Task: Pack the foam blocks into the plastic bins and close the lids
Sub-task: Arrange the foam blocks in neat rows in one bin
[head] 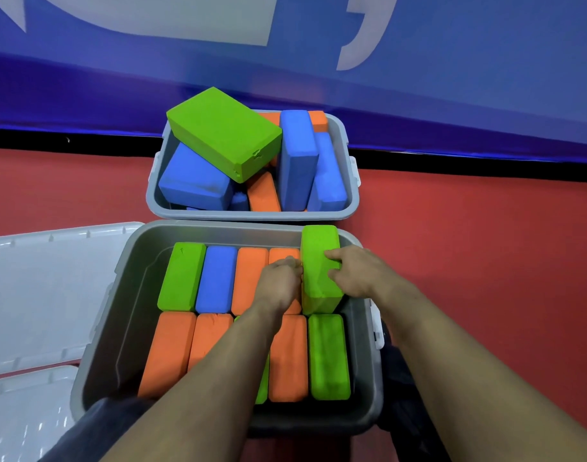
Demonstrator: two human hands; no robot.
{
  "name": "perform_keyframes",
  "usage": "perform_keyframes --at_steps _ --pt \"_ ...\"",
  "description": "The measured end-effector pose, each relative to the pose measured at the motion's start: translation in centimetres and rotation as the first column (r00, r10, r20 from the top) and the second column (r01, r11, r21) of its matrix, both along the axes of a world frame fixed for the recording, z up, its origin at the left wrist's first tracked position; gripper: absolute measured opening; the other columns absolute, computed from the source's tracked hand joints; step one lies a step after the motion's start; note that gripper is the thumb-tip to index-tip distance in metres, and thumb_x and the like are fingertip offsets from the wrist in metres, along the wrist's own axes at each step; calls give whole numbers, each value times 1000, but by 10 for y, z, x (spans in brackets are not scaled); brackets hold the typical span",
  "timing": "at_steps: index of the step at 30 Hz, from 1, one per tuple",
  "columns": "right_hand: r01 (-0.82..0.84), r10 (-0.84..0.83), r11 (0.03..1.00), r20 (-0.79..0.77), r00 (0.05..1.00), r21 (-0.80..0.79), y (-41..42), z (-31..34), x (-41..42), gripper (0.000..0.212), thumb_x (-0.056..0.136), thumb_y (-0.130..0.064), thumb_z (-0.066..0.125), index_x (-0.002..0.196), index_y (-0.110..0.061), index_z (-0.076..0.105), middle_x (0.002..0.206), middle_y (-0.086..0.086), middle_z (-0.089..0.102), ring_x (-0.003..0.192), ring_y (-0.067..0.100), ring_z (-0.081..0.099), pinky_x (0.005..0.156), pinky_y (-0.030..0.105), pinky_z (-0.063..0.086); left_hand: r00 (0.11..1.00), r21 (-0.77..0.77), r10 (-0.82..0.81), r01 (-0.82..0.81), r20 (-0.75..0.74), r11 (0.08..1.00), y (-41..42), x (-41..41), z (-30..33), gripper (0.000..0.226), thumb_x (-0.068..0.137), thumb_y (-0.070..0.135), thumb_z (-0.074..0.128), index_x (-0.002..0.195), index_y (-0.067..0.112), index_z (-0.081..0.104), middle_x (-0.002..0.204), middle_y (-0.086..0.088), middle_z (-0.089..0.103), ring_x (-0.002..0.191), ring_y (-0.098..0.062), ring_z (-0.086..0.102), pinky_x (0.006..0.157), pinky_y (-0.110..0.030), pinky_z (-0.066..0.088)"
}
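Two translucent white lids [48, 295] lie flat on the red floor [485, 245] at far left, beside the near grey bin [102, 361]. In this bin, foam blocks stand on edge in two rows. Rear row, left to right: a green block [181, 276], a blue block [216, 278], an orange block [247, 278] and a second orange block partly under my hand. Front row: two orange blocks, a green one mostly hidden by my forearm, an orange one and a green one [328, 356].

My left hand [280, 283] rests on the second orange block of the rear row; its fingers are curled together, knuckles against the side of the raised green block [318, 271]. I cannot tell whether they pinch anything.

My right hand [353, 273] grips this raised green block at the right end of the rear row, fingers bent over its top face. The block sits higher than its neighbours, tilted.

Behind, the far grey bin [348, 195] holds loosely piled green, blue and orange blocks.
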State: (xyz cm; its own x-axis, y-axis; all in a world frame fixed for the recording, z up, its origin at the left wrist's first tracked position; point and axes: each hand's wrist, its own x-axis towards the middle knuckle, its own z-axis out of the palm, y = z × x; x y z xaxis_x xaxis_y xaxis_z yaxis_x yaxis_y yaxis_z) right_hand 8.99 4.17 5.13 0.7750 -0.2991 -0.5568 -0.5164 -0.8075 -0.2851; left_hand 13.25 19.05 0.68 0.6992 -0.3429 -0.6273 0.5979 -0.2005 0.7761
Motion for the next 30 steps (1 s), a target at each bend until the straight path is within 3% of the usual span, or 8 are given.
perform_keyframes --at_steps 4,10,12,16,22,24,27,30 --pt "62 -63 997 44 997 42 7 -6 -9 81 86 -34 80 155 -26 39 156 3 46 140 24 46 110 31 39 997 -33 -24 22 -67 999 -4 1 1 36 111 25 29 85 22 54 83 3 52 69 -9 44 50 -15 39" --pt "195 -201 978 91 975 74 11 -25 -23 86 77 -28 88 151 -27 44 140 8 59 125 26 57 93 30 46 991 -44 -89 85 -104 995 -4 -6 -2 40 111 38 27 128 18 57 117 2 62 111 -18 56 87 -34 45" --pt "231 -238 969 73 969 94 10 -29 -25 83 77 -26 88 147 -28 44 131 10 62 114 27 60 81 28 44 986 -48 -120 115 -115 992 -5 -9 -4 32 110 39 29 117 25 58 111 9 63 103 -12 58 84 -32 46" --pt "220 -227 971 68 972 92 15 -40 -21 80 77 -25 87 144 -29 43 127 10 62 111 28 61 80 30 46 989 -10 -124 124 -80 992 -4 -14 -13 32 109 31 34 87 31 57 96 11 64 88 -10 58 89 -36 46" --pt "217 -227 963 47 973 159 8 -49 -13 113 71 -36 90 158 -39 18 134 2 61 113 28 64 92 36 53 992 -12 -108 107 -66 994 -3 -13 -22 32 108 32 38 106 20 68 98 3 70 83 -11 61 79 -32 47" --pt "347 -387 882 70 919 318 5 -52 -14 112 69 -48 88 158 -39 20 138 -1 61 110 25 67 84 39 58 992 21 -126 126 -12 992 1 -14 -27 28 108 25 44 119 14 68 105 0 70 85 -8 62 84 -31 51" --pt "574 -624 660 -74 778 485 4 -56 -16 62 81 -42 83 133 -28 52 124 2 66 103 29 70 77 47 62 992 50 -109 106 56 993 7 -15 -25 26 104 18 55 126 8 64 110 -2 70 89 -8 63 81 -26 53" --pt "651 -656 510 -236 717 562 3 -67 -19 73 77 -53 82 138 -26 54 120 7 71 108 38 68 88 62 57 989 130 -130 120 76 984 3 -5 -24 24 99 24 64 114 6 66 92 -2 71 81 -18 64 70 -28 53"
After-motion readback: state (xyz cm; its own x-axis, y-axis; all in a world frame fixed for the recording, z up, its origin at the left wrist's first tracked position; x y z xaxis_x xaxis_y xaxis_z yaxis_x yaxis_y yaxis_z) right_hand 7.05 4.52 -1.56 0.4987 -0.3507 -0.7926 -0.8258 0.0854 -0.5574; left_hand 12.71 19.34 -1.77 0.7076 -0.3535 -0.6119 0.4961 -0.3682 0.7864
